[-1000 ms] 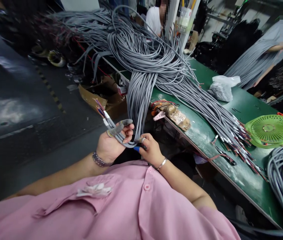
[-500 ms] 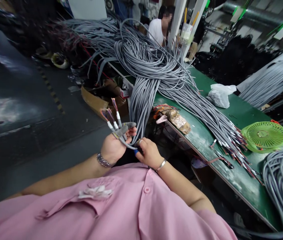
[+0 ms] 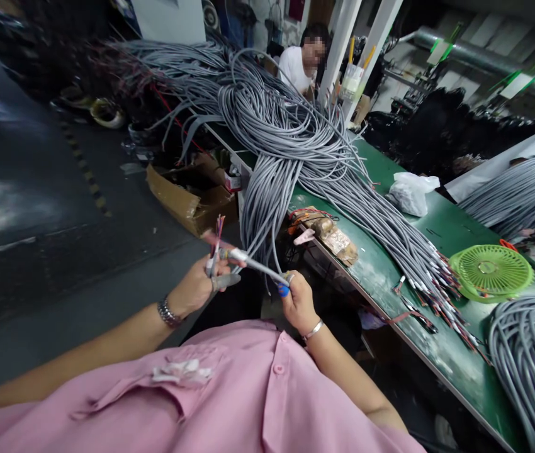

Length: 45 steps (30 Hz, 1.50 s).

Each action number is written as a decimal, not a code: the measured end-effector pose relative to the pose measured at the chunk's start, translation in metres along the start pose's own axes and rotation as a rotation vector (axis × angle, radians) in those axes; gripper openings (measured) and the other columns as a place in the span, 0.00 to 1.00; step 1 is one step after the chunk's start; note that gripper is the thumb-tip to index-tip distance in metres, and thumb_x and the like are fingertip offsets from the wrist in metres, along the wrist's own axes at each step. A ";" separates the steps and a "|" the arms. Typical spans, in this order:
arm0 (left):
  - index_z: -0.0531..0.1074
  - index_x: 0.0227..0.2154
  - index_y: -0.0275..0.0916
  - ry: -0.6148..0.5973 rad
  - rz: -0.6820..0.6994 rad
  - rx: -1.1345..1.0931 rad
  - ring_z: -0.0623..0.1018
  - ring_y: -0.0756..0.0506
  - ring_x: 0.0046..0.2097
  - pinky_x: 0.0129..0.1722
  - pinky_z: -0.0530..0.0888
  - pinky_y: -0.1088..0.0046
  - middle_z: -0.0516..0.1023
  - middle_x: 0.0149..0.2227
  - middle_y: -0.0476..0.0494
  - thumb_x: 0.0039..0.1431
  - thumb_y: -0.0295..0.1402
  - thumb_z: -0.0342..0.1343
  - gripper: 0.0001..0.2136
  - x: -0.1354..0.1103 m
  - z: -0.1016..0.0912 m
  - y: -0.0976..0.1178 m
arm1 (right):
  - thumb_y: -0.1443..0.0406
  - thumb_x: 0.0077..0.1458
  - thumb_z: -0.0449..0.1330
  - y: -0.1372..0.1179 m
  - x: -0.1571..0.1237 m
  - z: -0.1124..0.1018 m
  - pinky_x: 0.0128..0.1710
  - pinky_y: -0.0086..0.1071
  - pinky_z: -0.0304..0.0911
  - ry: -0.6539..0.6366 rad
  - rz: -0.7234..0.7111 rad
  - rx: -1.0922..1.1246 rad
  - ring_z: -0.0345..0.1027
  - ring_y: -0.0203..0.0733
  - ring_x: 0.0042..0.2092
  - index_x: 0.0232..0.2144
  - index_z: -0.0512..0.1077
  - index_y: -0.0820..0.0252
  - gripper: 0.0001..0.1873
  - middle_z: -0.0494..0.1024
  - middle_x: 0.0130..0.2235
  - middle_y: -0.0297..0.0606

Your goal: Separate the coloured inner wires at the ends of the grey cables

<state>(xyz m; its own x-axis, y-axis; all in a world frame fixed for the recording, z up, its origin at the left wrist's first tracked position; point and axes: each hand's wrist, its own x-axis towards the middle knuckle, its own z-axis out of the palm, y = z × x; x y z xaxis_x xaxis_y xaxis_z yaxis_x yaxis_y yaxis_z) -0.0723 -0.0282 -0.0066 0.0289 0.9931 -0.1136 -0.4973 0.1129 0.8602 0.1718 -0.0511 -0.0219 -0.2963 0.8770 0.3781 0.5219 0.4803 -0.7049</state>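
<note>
My left hand (image 3: 200, 284) is closed round the stripped ends of a few grey cables (image 3: 258, 267), whose coloured wires (image 3: 218, 229) stick up above my fingers. My right hand (image 3: 297, 299) pinches the same cables a little further along, with a blue-tipped tool at my thumb. The cables are stretched between both hands and run up into a thick grey cable bundle (image 3: 267, 195) hanging off the edge of the green workbench (image 3: 442, 226). Both wrists wear bracelets.
A huge heap of grey cables (image 3: 272, 119) covers the bench's far end. A green plastic fan grille (image 3: 491, 272), a white bag (image 3: 409, 192) and a taped block (image 3: 331, 236) lie on the bench. An open cardboard box (image 3: 189, 195) sits on the dark floor. A person in white sits behind.
My hands have drawn apart, pulling the cables taut between them. My left hand turned so the wire ends now stand more upright. The camera tilted up slightly.
</note>
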 end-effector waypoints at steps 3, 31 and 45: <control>0.77 0.31 0.33 0.052 -0.040 -0.028 0.59 0.59 0.14 0.13 0.55 0.82 0.77 0.25 0.44 0.47 0.29 0.62 0.07 0.018 -0.012 0.001 | 0.60 0.63 0.48 0.012 -0.002 0.004 0.41 0.36 0.60 0.038 0.075 0.095 0.64 0.43 0.38 0.40 0.72 0.54 0.14 0.70 0.36 0.40; 0.75 0.28 0.34 -0.368 -0.074 0.175 0.62 0.57 0.17 0.17 0.54 0.78 0.76 0.26 0.46 0.52 0.38 0.63 0.10 0.025 0.059 -0.008 | 0.68 0.56 0.55 0.033 0.000 0.022 0.49 0.34 0.63 -0.333 0.039 0.061 0.67 0.41 0.46 0.42 0.72 0.57 0.11 0.71 0.48 0.40; 0.73 0.26 0.36 -0.381 0.109 0.739 0.65 0.52 0.27 0.28 0.64 0.77 0.70 0.24 0.51 0.54 0.34 0.57 0.07 0.010 0.064 -0.026 | 0.55 0.50 0.63 -0.009 0.028 -0.010 0.22 0.26 0.58 0.068 0.515 0.632 0.57 0.30 0.22 0.28 0.66 0.59 0.15 0.65 0.24 0.27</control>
<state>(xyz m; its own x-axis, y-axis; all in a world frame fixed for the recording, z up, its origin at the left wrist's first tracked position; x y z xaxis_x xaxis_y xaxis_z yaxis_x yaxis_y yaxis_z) -0.0041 -0.0187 0.0017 0.3705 0.9274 0.0511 0.1781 -0.1249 0.9761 0.1663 -0.0309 0.0009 -0.0827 0.9945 -0.0641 0.0239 -0.0624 -0.9978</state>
